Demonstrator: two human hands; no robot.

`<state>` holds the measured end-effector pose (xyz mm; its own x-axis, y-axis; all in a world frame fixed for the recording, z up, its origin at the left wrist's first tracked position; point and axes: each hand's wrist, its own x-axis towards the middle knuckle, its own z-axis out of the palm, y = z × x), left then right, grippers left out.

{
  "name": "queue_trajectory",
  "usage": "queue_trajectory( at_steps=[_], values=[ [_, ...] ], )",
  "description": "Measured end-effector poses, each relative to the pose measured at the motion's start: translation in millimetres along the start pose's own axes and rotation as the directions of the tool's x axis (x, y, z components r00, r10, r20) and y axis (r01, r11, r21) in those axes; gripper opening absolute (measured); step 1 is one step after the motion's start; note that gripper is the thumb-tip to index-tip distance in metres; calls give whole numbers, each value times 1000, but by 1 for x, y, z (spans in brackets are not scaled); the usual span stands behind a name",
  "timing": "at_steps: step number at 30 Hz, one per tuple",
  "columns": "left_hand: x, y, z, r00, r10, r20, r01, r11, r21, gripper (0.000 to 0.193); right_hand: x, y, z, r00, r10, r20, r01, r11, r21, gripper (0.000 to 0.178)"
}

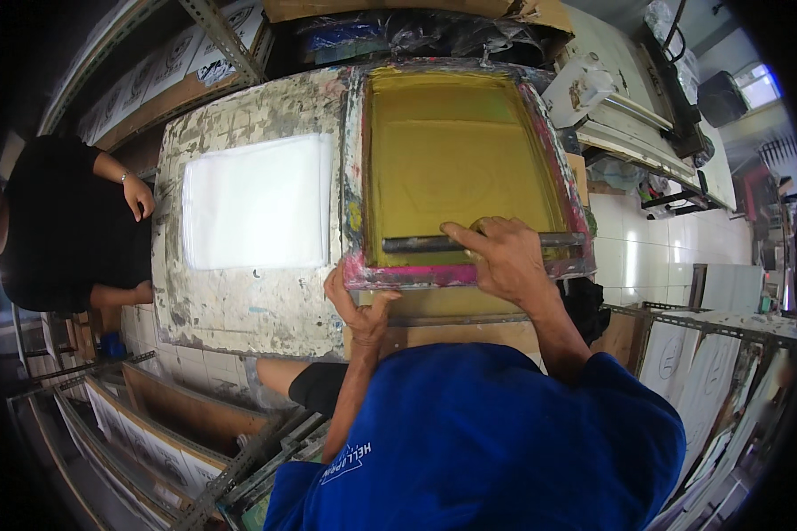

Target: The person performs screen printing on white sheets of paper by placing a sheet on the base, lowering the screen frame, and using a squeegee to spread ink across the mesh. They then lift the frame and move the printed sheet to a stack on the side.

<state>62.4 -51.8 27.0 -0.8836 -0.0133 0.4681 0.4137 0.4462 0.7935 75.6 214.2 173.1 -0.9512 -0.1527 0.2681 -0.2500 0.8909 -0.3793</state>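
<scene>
A screen printing frame with yellow-olive mesh and pink-stained edges lies on the right part of the worktable. My right hand is closed around a long dark squeegee, which lies across the mesh near the frame's front edge. The index finger stretches along the bar. At the frame's near left corner my left hand grips the edge, fingers bent on one side and thumb on the other. To the left, a folded white cloth lies flat on the paint-stained worktable.
A person in black sits at the table's left end, one hand by its edge. Metal racks with upright screens stand at the lower left, more screens at the right. A white plastic container is beyond the frame's far right corner.
</scene>
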Motion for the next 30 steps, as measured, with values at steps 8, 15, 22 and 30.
queue_trajectory(
  at_steps=[8, 15, 22, 30],
  values=[
    [117, 87, 7, 977, -105, -188, 14, 901, -433, 94, 64, -17, -95, 973, -143, -182, 98, 967, -237, 65],
    [110, 13, 26, 941, -325, 90, 326, 945, 2, 64, 153, 5, -153, 905, -302, -298, 235, 942, -241, 59],
    [26, -37, 56, 967, -178, 182, 94, 915, 393, 68, 167, -1, -173, 916, -277, -289, 238, 957, -164, 56],
    [50, -19, 44, 935, -331, 125, 320, 942, 98, 84, 147, 1, -152, 900, -342, -271, 267, 922, -280, 63]
  ],
)
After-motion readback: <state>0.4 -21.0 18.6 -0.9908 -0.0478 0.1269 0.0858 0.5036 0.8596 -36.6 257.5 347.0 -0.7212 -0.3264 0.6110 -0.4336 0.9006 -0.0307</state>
